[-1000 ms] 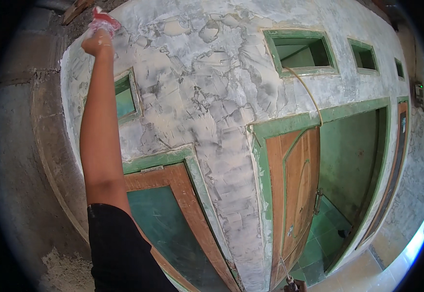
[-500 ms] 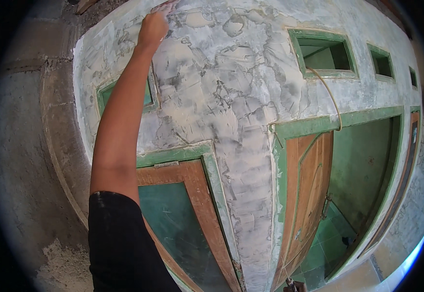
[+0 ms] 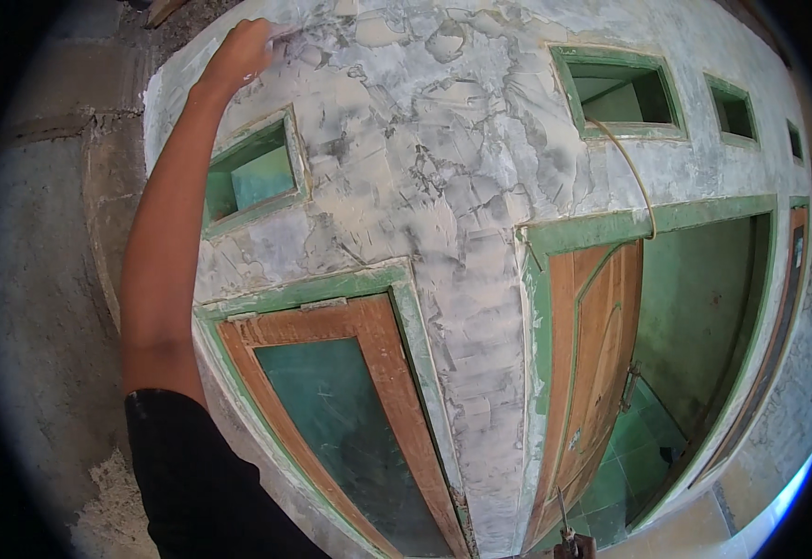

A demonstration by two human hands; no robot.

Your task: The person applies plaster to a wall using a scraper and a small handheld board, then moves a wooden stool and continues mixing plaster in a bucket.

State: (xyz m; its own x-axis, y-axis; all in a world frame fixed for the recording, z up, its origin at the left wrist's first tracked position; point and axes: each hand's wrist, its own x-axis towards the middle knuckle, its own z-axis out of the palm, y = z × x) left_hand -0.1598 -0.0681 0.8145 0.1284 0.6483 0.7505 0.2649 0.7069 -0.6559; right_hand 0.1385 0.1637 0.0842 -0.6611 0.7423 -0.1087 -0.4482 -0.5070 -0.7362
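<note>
The left hand (image 3: 238,54) reaches far up and presses against the rough grey plastered wall (image 3: 443,186), right at its upper left corner, above the small green-framed vent opening (image 3: 255,175). The arm stretches almost straight from the black sleeve (image 3: 201,475) at the lower left to that corner, so the wall surface lies straight ahead of the hand and spreads away from it to the right and downward. The fingers curl against the plaster; whether they hold anything between palm and wall I cannot tell, as the back of the hand hides it. The right hand does not show anywhere in the view.

Below the vent sits a closed brown wooden door with a dark green panel (image 3: 350,419). To the right, a second brown wooden door (image 3: 597,373) stands open onto a room with a green tiled floor (image 3: 643,456). Two more green-framed openings (image 3: 620,98) sit high on the right part of the wall.
</note>
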